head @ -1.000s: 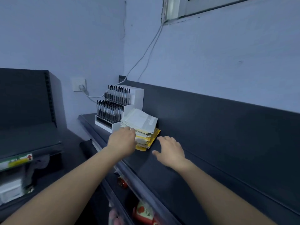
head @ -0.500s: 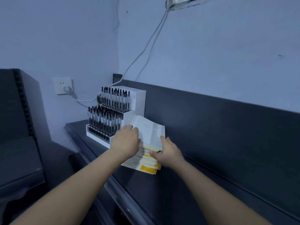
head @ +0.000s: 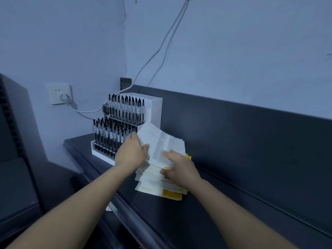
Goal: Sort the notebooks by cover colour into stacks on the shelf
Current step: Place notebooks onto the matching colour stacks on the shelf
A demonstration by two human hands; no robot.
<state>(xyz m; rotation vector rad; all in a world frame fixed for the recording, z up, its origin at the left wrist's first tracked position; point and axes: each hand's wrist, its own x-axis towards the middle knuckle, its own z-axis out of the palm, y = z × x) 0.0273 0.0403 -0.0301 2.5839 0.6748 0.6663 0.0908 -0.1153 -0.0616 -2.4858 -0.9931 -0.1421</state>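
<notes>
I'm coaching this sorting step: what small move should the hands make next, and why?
Probably lift the raised white notebook clear with the left hand and start a stack on the bare shelf; the right hand steadies the mixed white-and-yellow pile.

Both bare forearms point(head: 80, 200) reach forward and converge; the left grip point(head: 132, 153) curls over the edge of the top notebook point(head: 158, 139), the right grip point(head: 181, 169) lies palm-down, fingers above and thumb pinching into the stack point(head: 154, 186)

Paper notebooks point(head: 161, 169) with smooth covers, matt dark shelf point(head: 224, 203) — likely painted metal — white plastic pen rack point(head: 154, 108)
</notes>
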